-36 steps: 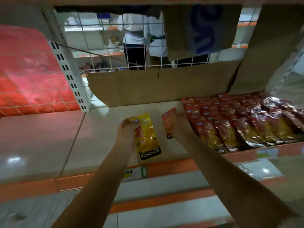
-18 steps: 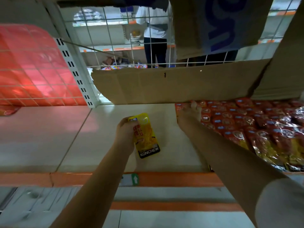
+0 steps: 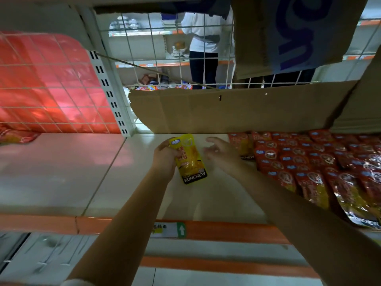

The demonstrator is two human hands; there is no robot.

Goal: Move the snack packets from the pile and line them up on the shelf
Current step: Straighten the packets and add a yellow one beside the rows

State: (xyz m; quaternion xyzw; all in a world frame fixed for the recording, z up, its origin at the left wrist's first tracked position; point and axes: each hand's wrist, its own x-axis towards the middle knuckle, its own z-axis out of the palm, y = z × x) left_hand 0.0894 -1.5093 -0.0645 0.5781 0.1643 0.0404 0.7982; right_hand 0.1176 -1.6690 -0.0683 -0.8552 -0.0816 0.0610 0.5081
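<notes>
My left hand (image 3: 165, 156) grips a yellow KONCHEW snack packet (image 3: 190, 159) by its left edge, above the white shelf (image 3: 82, 172). My right hand (image 3: 221, 152) hovers just right of that packet with loosely spread fingers and holds nothing. Behind it a red-and-yellow packet (image 3: 240, 144) lies at the back of the shelf, at the left end of the lined-up red packets (image 3: 309, 162) that cover the shelf's right part in rows.
A cardboard sheet (image 3: 237, 110) lines the shelf's back, with a wire grid (image 3: 165, 58) above. Red bags (image 3: 45, 85) sit behind mesh at the left. An orange shelf edge (image 3: 226, 230) runs along the front. A person (image 3: 204, 42) stands in the aisle behind.
My right hand set its red packet down at the back, next to the rows, let go and drew back toward the yellow packet. My left hand kept its hold.
</notes>
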